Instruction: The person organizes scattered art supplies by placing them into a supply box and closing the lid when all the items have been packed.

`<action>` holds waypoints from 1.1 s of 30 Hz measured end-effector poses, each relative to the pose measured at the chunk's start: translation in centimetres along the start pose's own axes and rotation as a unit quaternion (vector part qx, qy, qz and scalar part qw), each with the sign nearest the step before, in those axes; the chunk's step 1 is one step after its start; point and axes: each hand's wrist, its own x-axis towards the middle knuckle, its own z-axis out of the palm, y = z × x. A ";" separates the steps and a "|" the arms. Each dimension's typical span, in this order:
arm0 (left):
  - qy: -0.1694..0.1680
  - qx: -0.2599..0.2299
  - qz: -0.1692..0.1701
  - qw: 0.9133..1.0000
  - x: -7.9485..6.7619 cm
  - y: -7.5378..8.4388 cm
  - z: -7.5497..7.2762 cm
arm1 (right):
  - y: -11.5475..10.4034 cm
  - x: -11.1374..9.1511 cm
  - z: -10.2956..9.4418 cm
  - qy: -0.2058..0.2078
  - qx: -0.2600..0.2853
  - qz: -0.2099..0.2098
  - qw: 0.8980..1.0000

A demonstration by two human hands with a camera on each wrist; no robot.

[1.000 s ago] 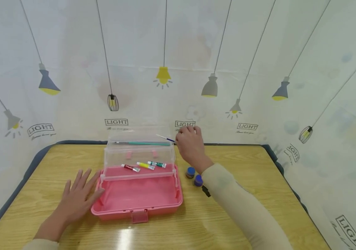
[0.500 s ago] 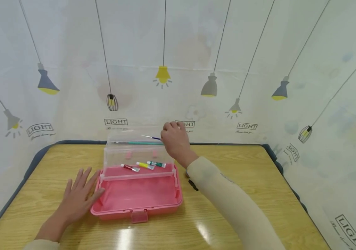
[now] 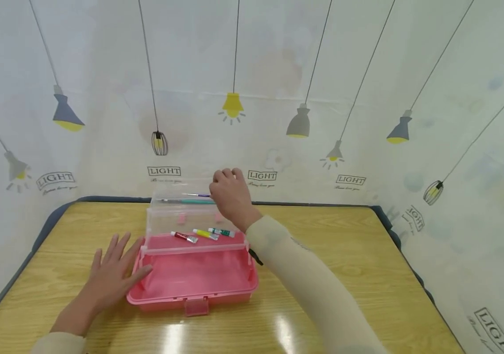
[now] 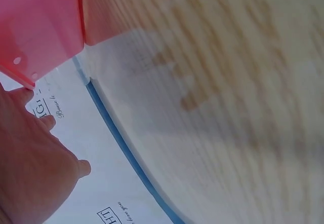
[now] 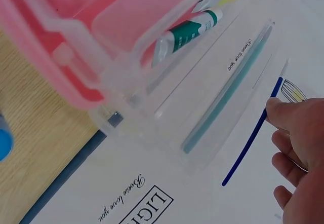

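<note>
My right hand (image 3: 231, 196) pinches a thin blue paintbrush (image 5: 250, 138) between thumb and fingers, its bristle tip pointing left in the head view. It hovers over the upper clear tray of an opened pink box (image 3: 198, 275), where a teal paintbrush (image 5: 228, 92) lies lengthwise. Three paint tubes lie in the lower clear tray: a red one (image 3: 184, 237), a yellow one (image 3: 205, 234) and a green one (image 3: 222, 232). With fingers spread, my left hand (image 3: 112, 278) rests at the box's left side, thumb over the rim.
The wooden table (image 3: 322, 250) spreads around the box, up to a wall sheet (image 3: 278, 157) printed with lamps. A blue-lidded jar (image 5: 5, 140) stands right of the box, hidden behind the right arm in the head view. A pink latch (image 3: 196, 307) hangs at the front.
My right hand has moved left with the blue paintbrush, from beside the box to above the upper tray. The right forearm now covers the jars. The left hand stays at the box's side.
</note>
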 end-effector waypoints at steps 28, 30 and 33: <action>0.025 -0.006 0.005 1.000 -0.2 -0.1 -0.1 | -1.8 2.3 2.2 -0.056 0.002 0.025 0.998; 0.028 -0.007 0.006 1.000 -0.2 -0.1 0.0 | -1.8 2.4 2.2 -0.057 0.003 0.027 0.998; 0.027 -0.007 0.005 1.000 -0.2 -0.2 -0.1 | -1.7 2.5 2.3 -0.057 0.005 0.030 0.998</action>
